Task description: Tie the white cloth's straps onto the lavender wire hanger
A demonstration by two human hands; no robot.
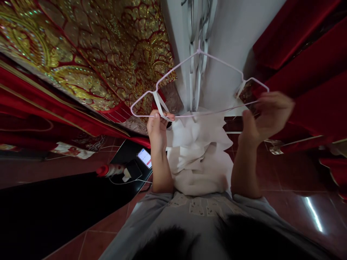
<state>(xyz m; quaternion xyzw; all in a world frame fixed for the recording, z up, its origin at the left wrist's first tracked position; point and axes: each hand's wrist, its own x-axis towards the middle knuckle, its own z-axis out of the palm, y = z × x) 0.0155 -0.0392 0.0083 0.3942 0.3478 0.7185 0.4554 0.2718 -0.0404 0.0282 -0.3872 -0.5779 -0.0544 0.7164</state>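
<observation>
A thin pale pink clothes hanger [179, 66] is spread in front of me, its hook up among other hangers. My left hand [158, 126] is closed around its lower bar near the left corner, beside a white strap [160, 103] looped over the left notch. Another white strap [240, 88] hangs at the right notch. At the right end, my right hand [267, 119] is slightly blurred, its thumb apart from the fingers, which are by the hanger's corner. A white ruffled garment [200, 151] falls below the hanger between my forearms; where the straps join it is not clear.
Several white hangers [193, 72] hang against the pale wall [230, 32]. Gold sequined garments [108, 54] crowd the left, red fabric [306, 79] the right. A black table [67, 202] at lower left bears a lit phone [145, 157] and a red-capped bottle [110, 170].
</observation>
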